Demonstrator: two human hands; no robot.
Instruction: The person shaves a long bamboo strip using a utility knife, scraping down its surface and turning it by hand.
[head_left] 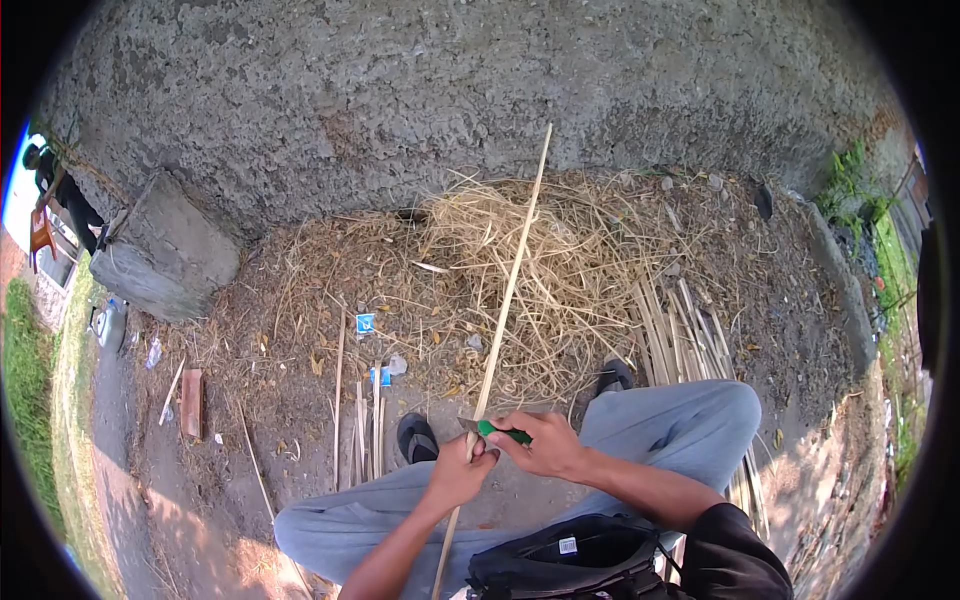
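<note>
The stick (515, 265) runs near to far in the middle. The left hand (462, 470) grips it; the right hand (541, 444) grips a knife (487, 428). The stick looks light and bendy, best held just behind the knife.

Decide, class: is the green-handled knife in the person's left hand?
No, the right hand holds the green-handled knife, while the left hand grips the long pale strip.

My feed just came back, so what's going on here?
The left hand grips a long pale strip, and the right hand holds a green-handled knife at it, just above the left hand; whether the blade is cutting I can't tell. The strip slants out over a heap of scraps near the wall. More strips lie on either side.
</note>
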